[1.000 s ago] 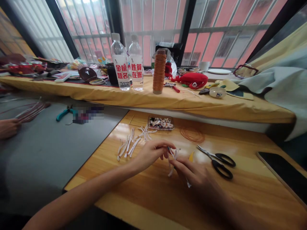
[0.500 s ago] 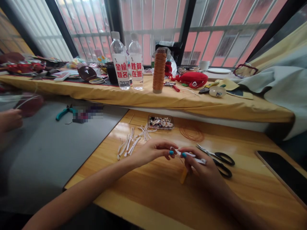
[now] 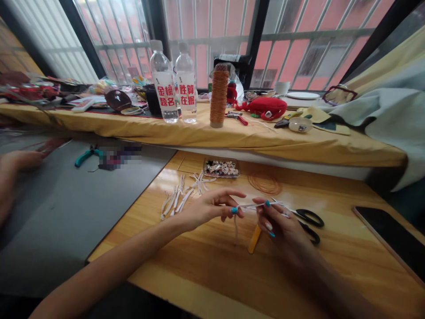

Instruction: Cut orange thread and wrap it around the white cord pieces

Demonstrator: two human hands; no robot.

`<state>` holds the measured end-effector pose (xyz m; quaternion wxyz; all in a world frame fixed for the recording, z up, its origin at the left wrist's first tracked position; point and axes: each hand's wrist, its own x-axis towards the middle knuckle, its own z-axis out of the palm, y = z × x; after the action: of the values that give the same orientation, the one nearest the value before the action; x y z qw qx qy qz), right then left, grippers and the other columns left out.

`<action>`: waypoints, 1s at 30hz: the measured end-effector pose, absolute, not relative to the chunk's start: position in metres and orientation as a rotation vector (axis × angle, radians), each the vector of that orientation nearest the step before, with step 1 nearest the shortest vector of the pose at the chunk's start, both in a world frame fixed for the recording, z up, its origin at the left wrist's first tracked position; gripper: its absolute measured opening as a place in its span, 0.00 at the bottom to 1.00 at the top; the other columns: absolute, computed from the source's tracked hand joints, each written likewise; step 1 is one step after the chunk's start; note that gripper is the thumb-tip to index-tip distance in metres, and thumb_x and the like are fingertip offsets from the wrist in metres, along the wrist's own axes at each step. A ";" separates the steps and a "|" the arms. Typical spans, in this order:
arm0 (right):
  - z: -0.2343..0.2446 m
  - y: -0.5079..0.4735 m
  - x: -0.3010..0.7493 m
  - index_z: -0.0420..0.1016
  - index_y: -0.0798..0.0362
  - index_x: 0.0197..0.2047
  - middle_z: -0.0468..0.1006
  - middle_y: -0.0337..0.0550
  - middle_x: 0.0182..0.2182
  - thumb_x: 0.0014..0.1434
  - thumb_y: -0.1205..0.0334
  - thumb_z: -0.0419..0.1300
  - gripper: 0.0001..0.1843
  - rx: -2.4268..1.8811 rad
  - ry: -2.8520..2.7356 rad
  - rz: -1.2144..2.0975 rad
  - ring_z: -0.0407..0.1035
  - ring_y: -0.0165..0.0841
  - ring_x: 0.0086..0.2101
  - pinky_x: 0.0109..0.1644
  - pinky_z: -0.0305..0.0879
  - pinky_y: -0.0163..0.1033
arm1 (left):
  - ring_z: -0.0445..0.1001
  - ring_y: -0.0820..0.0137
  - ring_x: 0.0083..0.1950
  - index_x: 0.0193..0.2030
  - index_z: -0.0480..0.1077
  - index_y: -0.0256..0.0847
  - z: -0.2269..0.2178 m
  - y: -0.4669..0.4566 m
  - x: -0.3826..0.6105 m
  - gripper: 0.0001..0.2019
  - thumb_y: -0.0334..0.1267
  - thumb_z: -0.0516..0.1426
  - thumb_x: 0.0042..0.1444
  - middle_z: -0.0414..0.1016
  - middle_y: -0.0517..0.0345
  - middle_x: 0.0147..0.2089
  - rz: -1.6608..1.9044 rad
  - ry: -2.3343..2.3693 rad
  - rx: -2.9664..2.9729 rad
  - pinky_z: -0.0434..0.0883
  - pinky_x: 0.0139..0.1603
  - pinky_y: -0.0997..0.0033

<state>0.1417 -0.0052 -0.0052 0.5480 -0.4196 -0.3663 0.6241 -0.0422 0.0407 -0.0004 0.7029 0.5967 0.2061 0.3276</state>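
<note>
My left hand (image 3: 217,206) pinches a thin white cord (image 3: 245,206) between thumb and finger, its index finger stretched out above. One end of the cord hangs below my left hand. The cord runs across to my right hand (image 3: 278,219), whose thumb and index finger also close on it. Both hands are above the wooden table. Beneath the right hand lies a flat yellow stick (image 3: 254,239). Scissors with black handles (image 3: 308,218) rest just past the right hand, their blades partly hidden. Short white cord pieces (image 3: 179,195) lie in a bunch beyond my left forearm.
A clear box of beads (image 3: 222,168) and a coil of thin orange cord (image 3: 264,184) sit farther back. At right lies a phone (image 3: 390,237). Bottles (image 3: 164,84) and a spool of orange thread (image 3: 219,95) stand on the ledge. Another person's hand (image 3: 20,164) is at left, near teal pliers (image 3: 86,155).
The right hand has turned and moved slightly right, drawing the white cord out between the hands. A cord end now hangs below the left hand. The other person's hand has shifted.
</note>
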 end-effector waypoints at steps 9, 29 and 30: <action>-0.006 -0.010 0.136 0.70 0.56 0.32 0.62 0.33 0.16 0.51 0.52 0.56 0.14 -1.182 -1.397 1.302 0.56 0.24 0.18 0.20 0.53 0.30 | 0.67 0.74 0.36 0.41 0.71 0.40 -0.003 0.038 -0.042 0.13 0.34 0.58 0.46 0.73 0.55 0.34 0.742 0.558 1.289 0.59 0.31 0.77; -0.006 -0.011 0.137 0.67 0.56 0.35 0.64 0.34 0.18 0.52 0.54 0.55 0.13 -1.283 -1.077 0.996 0.59 0.26 0.20 0.23 0.59 0.32 | 0.66 0.75 0.29 0.44 0.60 0.36 -0.020 0.030 -0.031 0.13 0.36 0.52 0.52 0.71 0.57 0.30 0.542 0.790 1.781 0.61 0.30 0.77; -0.005 -0.012 0.137 0.68 0.56 0.36 0.64 0.34 0.17 0.53 0.53 0.54 0.14 -1.306 -1.105 0.983 0.59 0.27 0.20 0.23 0.59 0.33 | 0.67 0.75 0.30 0.41 0.63 0.35 -0.019 0.032 -0.031 0.10 0.36 0.51 0.52 0.71 0.57 0.29 0.527 0.822 1.777 0.61 0.31 0.77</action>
<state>0.1370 -0.0117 -0.0052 0.5513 -0.5522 -0.4673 0.4157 -0.0311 0.0318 -0.0192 0.5286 0.7440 0.3442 0.2205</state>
